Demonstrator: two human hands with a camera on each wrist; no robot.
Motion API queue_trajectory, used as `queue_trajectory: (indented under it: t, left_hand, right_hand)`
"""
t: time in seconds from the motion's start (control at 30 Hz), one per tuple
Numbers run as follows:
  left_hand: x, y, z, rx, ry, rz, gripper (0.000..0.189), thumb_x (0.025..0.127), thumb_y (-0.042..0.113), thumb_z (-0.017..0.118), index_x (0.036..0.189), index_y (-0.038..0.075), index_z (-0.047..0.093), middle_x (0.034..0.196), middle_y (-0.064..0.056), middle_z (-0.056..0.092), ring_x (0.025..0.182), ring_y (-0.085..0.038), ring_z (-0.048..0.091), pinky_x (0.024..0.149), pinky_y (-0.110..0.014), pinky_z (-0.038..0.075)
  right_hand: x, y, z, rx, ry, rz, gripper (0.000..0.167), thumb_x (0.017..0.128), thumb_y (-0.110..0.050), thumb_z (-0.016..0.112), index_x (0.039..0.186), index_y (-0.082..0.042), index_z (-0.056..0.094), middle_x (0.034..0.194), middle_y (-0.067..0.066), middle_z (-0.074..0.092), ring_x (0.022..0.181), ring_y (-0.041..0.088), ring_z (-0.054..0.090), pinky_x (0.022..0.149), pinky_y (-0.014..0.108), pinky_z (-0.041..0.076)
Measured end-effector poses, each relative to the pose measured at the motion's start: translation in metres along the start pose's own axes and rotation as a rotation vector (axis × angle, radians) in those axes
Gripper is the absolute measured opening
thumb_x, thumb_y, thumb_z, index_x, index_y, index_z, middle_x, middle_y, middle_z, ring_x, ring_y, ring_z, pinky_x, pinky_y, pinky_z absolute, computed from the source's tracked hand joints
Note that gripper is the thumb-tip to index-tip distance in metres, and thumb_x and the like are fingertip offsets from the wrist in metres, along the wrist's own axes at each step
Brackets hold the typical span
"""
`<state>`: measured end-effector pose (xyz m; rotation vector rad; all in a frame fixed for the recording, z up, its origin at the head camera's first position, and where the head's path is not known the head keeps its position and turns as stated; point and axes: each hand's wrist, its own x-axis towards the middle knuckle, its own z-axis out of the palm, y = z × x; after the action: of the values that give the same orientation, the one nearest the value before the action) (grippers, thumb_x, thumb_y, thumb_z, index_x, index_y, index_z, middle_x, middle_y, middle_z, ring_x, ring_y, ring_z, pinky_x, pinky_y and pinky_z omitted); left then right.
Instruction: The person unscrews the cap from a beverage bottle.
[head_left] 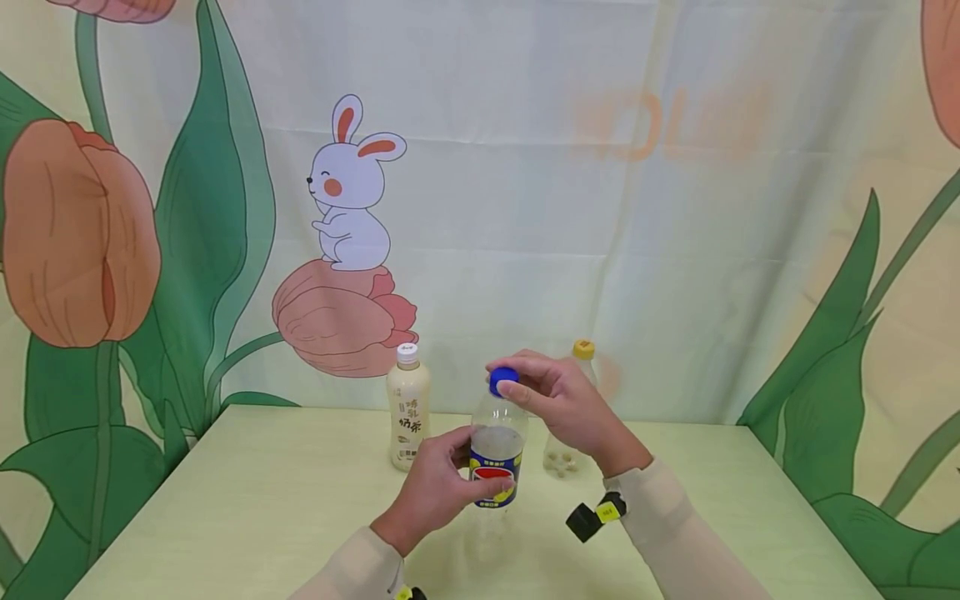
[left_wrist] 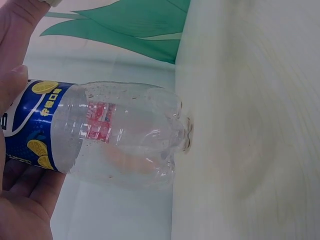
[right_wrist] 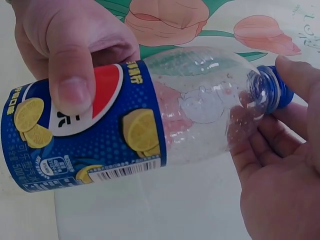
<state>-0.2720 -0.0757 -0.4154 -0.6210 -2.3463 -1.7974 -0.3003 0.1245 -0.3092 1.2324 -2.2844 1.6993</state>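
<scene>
A clear plastic soda bottle (head_left: 497,442) with a blue lemon-printed label (right_wrist: 142,110) stands upright in front of the person, its base right at the tabletop in the left wrist view. My left hand (head_left: 438,479) grips it round the label, thumb (right_wrist: 75,90) across the front. At the neck, my right hand (head_left: 570,408) pinches the blue cap (head_left: 503,381) between thumb and fingers. The cap sits on the bottle mouth. No drink shows inside the see-through part (left_wrist: 130,130) of the bottle.
Behind and left stands a cream-coloured milk tea bottle (head_left: 409,408) with a white cap. A clear bottle with a yellow cap (head_left: 583,350) stands behind the right hand, partly hidden. The pale table (head_left: 225,500) ends at a printed cloth backdrop (head_left: 487,208).
</scene>
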Motion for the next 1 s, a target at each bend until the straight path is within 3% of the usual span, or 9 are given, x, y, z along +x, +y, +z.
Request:
queue_trajectory:
  t: [0.17,0.3,0.5,0.63,0.8,1.0]
  left_hand:
    - [0.0,0.0,0.0,0.002,0.0,0.002,0.058,0.079,0.033,0.09,0.129,0.013,0.067,0.122,-0.007,0.074,0.108,-0.022,0.073,0.099,-0.041,0.059]
    - [0.001,-0.001,-0.001,0.012,0.0,0.002,0.059,0.079,0.035,0.09,0.129,0.016,0.066,0.123,-0.004,0.073,0.109,-0.021,0.073,0.1,-0.038,0.059]
    - [0.002,-0.002,-0.001,0.009,-0.01,-0.009,0.06,0.079,0.038,0.089,0.131,0.018,0.065,0.124,-0.002,0.073,0.11,-0.021,0.073,0.101,-0.042,0.058]
    - [0.001,-0.002,0.0,0.003,-0.002,0.016,0.058,0.079,0.035,0.09,0.128,0.017,0.067,0.121,-0.003,0.074,0.109,-0.021,0.073,0.1,-0.039,0.059]
    - [0.001,-0.002,0.0,0.0,0.005,0.029,0.056,0.079,0.033,0.09,0.127,0.017,0.067,0.12,-0.003,0.075,0.108,-0.02,0.073,0.099,-0.033,0.059]
    - [0.001,-0.002,-0.002,0.004,0.005,0.021,0.058,0.078,0.034,0.09,0.128,0.017,0.067,0.121,-0.004,0.074,0.108,-0.021,0.073,0.1,-0.041,0.059]
  right_hand:
    - [-0.001,0.0,-0.001,0.023,-0.014,0.021,0.031,0.102,-0.017,0.064,0.132,-0.009,0.067,0.127,0.011,0.067,0.113,0.02,0.068,0.1,0.03,0.058]
    - [-0.001,-0.003,0.0,-0.007,0.08,0.083,0.041,0.096,-0.026,0.073,0.135,-0.016,0.065,0.129,0.008,0.068,0.114,0.025,0.067,0.097,0.032,0.059]
    - [-0.001,-0.013,0.013,0.023,0.308,0.176,0.038,0.082,-0.025,0.088,0.11,-0.011,0.068,0.103,0.008,0.071,0.091,0.024,0.068,0.079,0.03,0.06]
    - [0.0,-0.017,0.023,0.0,0.39,0.215,0.037,0.076,-0.025,0.093,0.098,-0.009,0.067,0.092,0.006,0.07,0.08,0.023,0.067,0.071,0.029,0.058]
    - [0.0,-0.019,0.027,-0.032,0.435,0.234,0.035,0.075,-0.029,0.094,0.094,-0.01,0.07,0.089,0.007,0.072,0.079,0.024,0.068,0.07,0.032,0.057]
    - [0.0,-0.02,0.027,-0.032,0.427,0.217,0.03,0.077,-0.028,0.092,0.096,-0.012,0.075,0.089,0.006,0.074,0.08,0.025,0.068,0.073,0.032,0.058]
